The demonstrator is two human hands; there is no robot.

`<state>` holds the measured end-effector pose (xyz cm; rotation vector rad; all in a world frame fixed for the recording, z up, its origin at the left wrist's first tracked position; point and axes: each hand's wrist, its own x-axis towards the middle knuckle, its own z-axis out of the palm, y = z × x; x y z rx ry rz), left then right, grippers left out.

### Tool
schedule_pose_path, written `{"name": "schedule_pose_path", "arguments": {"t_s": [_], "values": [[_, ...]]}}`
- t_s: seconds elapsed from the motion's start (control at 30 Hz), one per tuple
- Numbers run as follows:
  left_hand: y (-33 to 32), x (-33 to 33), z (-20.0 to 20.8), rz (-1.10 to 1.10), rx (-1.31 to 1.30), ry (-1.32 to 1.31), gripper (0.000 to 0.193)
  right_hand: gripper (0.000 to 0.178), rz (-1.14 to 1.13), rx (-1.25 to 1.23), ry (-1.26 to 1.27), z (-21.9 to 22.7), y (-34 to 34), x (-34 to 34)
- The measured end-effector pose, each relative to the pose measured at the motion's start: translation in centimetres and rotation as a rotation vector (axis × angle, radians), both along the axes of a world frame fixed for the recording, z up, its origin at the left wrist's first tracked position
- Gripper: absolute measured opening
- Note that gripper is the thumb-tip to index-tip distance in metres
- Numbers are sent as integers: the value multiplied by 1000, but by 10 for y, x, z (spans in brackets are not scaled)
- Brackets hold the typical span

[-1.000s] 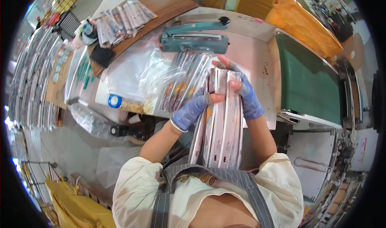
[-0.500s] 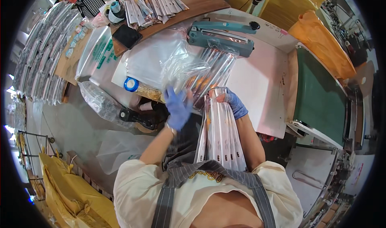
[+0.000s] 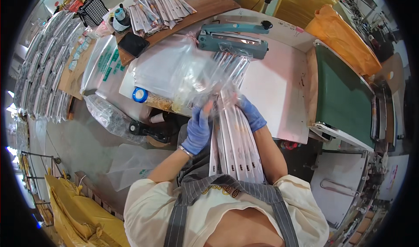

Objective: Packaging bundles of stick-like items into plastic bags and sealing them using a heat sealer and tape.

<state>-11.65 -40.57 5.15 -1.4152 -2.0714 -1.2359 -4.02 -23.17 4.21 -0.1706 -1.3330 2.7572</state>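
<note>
My right hand, in a blue fingerless glove, grips a bundle of long, narrow white packets near their far end. The near ends of the packets rest against my apron. My left hand, gloved alike, is at the left of the bundle's far end, its fingertips closed on a clear plastic bag. The film is smeared by motion and lies around the packets' tips; how far it covers them I cannot tell. Just beyond, filled clear packs lie on the table in front of a teal bag sealer.
A brown board at the back carries more packets and a black pouch. A blue-and-white tape roll sits at the table's left edge. To the right stand a green panel and an orange sack.
My left hand has come in from the loose film to the bundle's far end, drawing the bag along. The bundle has shifted slightly outward in my right hand.
</note>
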Motion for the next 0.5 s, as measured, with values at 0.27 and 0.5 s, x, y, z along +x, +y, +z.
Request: {"name": "schedule_pose_path", "arguments": {"t_s": [0.27, 0.5], "values": [[62, 51, -125, -251, 261, -1698, 27, 96, -492, 489, -195, -37, -16, 122], [0, 120, -38, -346, -125, -2201, 33, 62, -626, 203, -457, -33, -89, 197]]}}
